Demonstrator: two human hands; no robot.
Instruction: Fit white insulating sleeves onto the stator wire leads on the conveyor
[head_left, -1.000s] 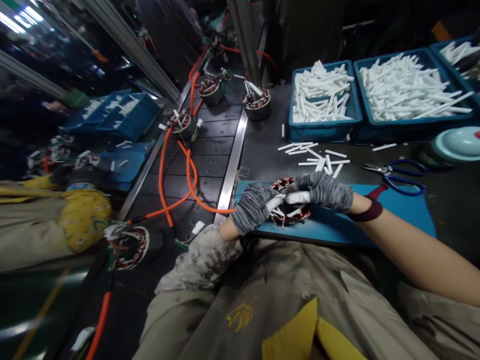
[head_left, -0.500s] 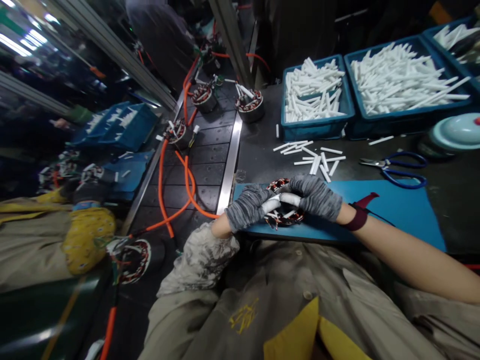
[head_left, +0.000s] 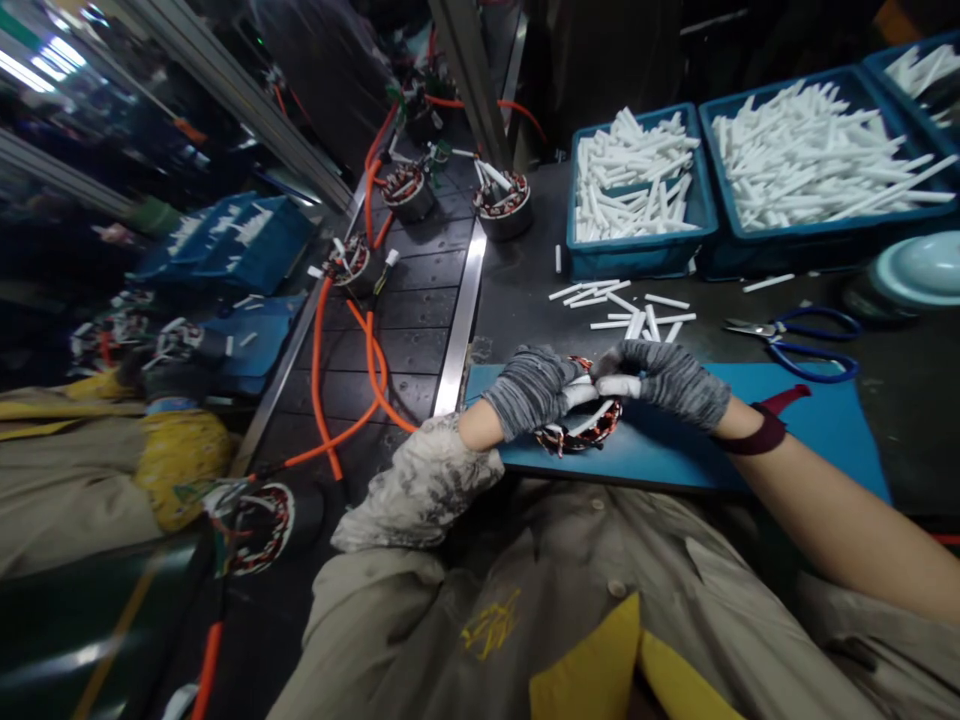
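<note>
A motor stator (head_left: 600, 432), a ring of copper windings with white tubes on it, lies on the blue mat (head_left: 750, 430) close to my body. My left hand (head_left: 534, 392), in a grey knit glove with white fingertips, reaches over its left side. Its fingers pinch a short white tube (head_left: 579, 381) at the ring's far side. My right hand (head_left: 664, 382), gloved alike, meets it from the right, thumb and fingers pressed together. What lies between those right fingertips is too small and hidden to make out.
Blue bins (head_left: 645, 255) of white tubes stand at the back, with loose tubes (head_left: 592, 293) before them. Blue-handled scissors (head_left: 814, 345) and a lidded container (head_left: 919, 270) lie right. Stators (head_left: 502, 205) and orange tubing (head_left: 319, 380) occupy the left. A co-worker's yellow sleeve (head_left: 184, 460) shows far left.
Both hands have shifted right along the stator's far side, and my left hand has turned further over the ring. The stator sits slightly further right. My fingertips remain close together.
</note>
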